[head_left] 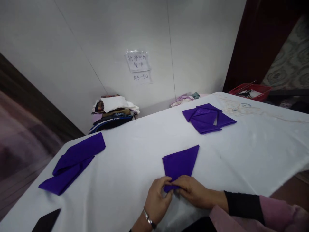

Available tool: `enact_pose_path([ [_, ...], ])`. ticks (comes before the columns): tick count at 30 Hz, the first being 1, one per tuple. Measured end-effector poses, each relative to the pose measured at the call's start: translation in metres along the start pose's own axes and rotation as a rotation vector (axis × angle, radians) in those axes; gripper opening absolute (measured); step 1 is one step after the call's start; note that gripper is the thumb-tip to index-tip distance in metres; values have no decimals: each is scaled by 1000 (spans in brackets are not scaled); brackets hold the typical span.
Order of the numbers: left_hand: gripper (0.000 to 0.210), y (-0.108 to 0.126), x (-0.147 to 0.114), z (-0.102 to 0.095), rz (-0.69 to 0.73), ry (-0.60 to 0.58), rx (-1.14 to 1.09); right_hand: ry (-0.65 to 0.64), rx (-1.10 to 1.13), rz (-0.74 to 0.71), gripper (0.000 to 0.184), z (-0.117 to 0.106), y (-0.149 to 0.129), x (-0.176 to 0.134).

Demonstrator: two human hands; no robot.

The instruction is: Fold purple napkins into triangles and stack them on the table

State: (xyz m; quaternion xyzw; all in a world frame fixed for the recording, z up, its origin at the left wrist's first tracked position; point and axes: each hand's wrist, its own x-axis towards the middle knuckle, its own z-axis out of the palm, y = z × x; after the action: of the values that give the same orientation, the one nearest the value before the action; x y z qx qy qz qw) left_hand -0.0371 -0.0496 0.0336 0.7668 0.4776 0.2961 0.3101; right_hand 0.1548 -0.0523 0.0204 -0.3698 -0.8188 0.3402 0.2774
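Observation:
A folded purple napkin [181, 161] lies on the white tablecloth [135, 167] in front of me, its wide edge pointing away and its narrow end toward me. My left hand [160, 195] pinches the narrow end from the left, thumb and fingers curled on the cloth. From the right, my right hand [193, 190] grips the same end, its fingers closed close beside the left fingertips. The fingers hide part of that near end.
At the left lie more folded purple napkins [80, 151]. Several others form an overlapping ring [205, 120] at the back right. A dark flat object [47, 221] is at the front left. Piled clothes [113, 111] and a red basket [262, 91] stand past the table's far edge. A handwritten sign [138, 62] hangs on the wall.

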Motion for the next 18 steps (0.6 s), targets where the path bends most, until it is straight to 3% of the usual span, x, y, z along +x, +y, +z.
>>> enact_pose_path([
  [3,47,-1,6,1,-112,-69,-244,82,248,107,30,-6,0,-5],
  [6,69,-3,13,2,-83,-169,-352,153,449,268,26,-12,0,-9],
  [10,84,-5,25,5,-28,-238,-121,196,693,407,27,-18,-1,-13],
  [13,74,-7,38,7,57,-220,93,269,869,428,25,-24,4,-14],
  [18,60,-13,61,11,82,-122,170,422,951,510,22,-46,28,-11],
])
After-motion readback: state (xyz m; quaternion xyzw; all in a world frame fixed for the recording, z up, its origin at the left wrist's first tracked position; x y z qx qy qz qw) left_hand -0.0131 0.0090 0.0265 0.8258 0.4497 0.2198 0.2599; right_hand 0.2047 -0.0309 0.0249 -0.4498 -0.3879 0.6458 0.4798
